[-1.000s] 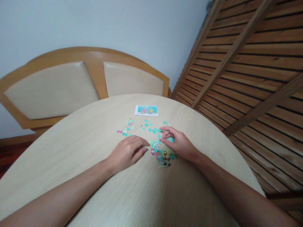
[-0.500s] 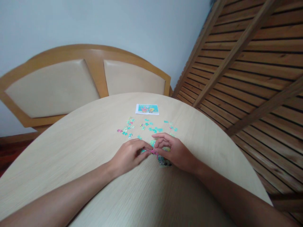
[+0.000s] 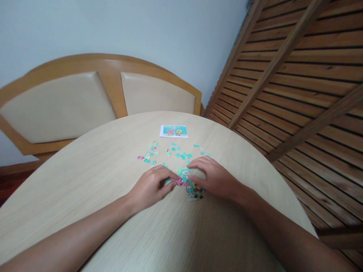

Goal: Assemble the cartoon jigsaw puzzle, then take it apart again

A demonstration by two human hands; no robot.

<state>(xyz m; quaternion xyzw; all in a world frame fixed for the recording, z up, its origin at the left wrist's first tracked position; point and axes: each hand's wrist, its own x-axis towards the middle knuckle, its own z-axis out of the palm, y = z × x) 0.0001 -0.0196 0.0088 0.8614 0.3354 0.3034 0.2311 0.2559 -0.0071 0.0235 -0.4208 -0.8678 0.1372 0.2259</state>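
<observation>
Shows 2 bare hands close together at a partly joined puzzle section [image 3: 185,173], flat on the round table [image 3: 147,245]. Left hand [image 3: 154,183]: thumb and fingertips set narrow, holding a pink piece [image 3: 179,182] against the section's left edge; cannot tell whether interlocked there or merely touching. Right hand [image 3: 217,175]: thumb and fingers apart in a wide curve over the section's right part; cannot tell any pressure beneath. Beyond both hands, loose pieces [image 3: 184,155] in several clusters, with 1 picture card [image 3: 174,131] farther back. For sound work at this edge, keep the pink piece level, match tab to gap and pattern to pattern, and press straight down with 1 fingertip. Brace the section lightly from the right, without squeezing inward, to avoid buckling at the seams.
</observation>
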